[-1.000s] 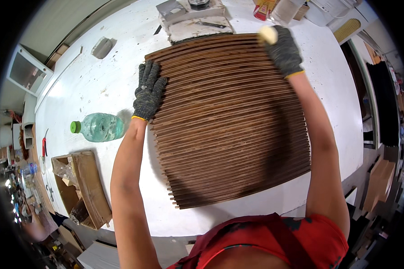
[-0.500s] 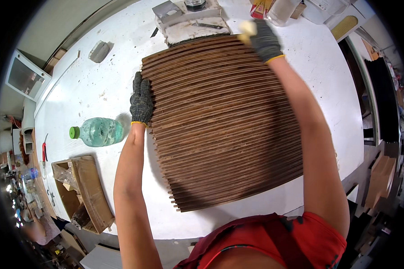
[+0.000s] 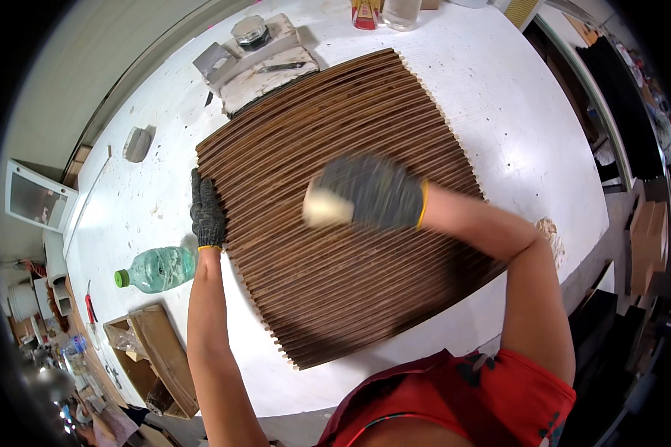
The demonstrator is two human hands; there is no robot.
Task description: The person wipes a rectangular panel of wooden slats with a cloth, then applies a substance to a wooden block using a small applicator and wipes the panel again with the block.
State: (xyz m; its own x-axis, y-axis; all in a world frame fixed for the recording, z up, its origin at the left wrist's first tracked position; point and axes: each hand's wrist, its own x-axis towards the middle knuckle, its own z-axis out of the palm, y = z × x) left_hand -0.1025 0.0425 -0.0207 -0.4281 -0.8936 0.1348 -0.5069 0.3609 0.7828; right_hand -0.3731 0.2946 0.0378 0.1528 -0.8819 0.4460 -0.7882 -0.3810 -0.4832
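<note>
A wide panel of dark brown, ridged wooden strips [image 3: 350, 298] lies at a slant on the white table. Along its left edge rests my left hand [image 3: 208, 212] in a dark grey knit glove, fingers stretched out and holding nothing. Over the panel's middle is my right hand [image 3: 384, 192], gloved alike and smeared by motion. Its fingers are closed on a pale cream pad [image 3: 326, 209], whose exact kind is blurred. Whether the pad touches the strips I cannot tell. Pale strip ends stick out along both sides of the panel.
On the white table [image 3: 529, 164], a green-capped bottle [image 3: 156, 270] lies left of my left wrist, with a cardboard box [image 3: 156, 357] nearer me. Beyond the panel are a stained block [image 3: 268, 74] with a glass jar [image 3: 250, 33], and a clear container [image 3: 402, 13]. A grey stone-like lump [image 3: 136, 144] sits far left.
My right hand has swept from the panel's far right corner toward me and left, to its middle, still holding the pale pad. The left hand stays at the edge. The whole view has turned somewhat.
</note>
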